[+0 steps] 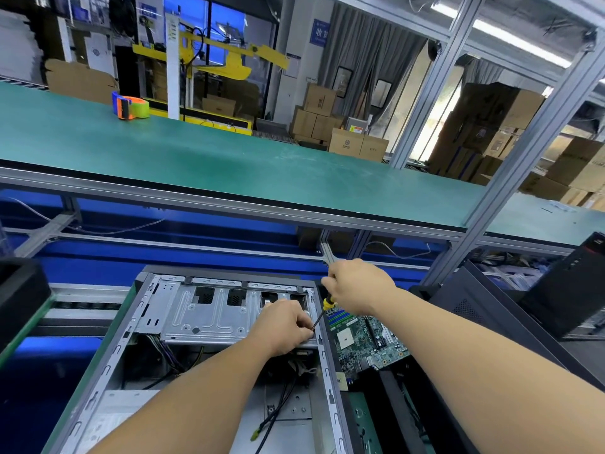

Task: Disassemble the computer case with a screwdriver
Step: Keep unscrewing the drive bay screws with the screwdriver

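Observation:
An open grey computer case (108, 362) lies flat at the bottom centre, with a silver metal drive cage (209, 312) across its far end and loose cables inside. My right hand (357, 286) grips the handle of a yellow-and-black screwdriver (322, 314), whose shaft slants down-left to the cage's right front corner. My left hand (284, 326) rests on that corner with fingers curled at the screwdriver's tip. The tip itself is hidden by my fingers.
A green motherboard (366, 339) lies just right of the case. Black case panels (491, 316) and another black tower (569, 290) stand at the right. A green shelf (229, 152) above carries an orange tape dispenser (131, 106). A black object (19, 296) sits at the left edge.

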